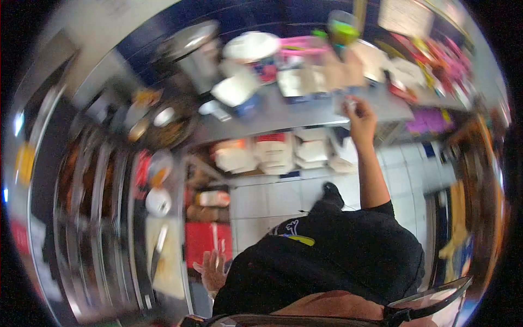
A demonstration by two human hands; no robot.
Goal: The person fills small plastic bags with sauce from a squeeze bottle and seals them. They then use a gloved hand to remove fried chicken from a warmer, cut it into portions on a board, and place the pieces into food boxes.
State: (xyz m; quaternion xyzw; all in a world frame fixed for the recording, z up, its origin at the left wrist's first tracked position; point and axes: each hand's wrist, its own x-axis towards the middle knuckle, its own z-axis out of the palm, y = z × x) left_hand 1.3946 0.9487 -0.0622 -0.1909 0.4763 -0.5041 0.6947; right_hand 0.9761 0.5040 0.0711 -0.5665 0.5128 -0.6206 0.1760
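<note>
Right hand seems to pinch a small pale item, counter nearby; best grip lightly; left hand, spread open, looks empty

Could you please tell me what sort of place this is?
Probably a restaurant kitchen: a knife lies on a cutting board, and a dark pan holds what looks like food.

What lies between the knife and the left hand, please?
In the head view, part of the cutting board and the counter's metal edge lie between knife and left hand.
</note>
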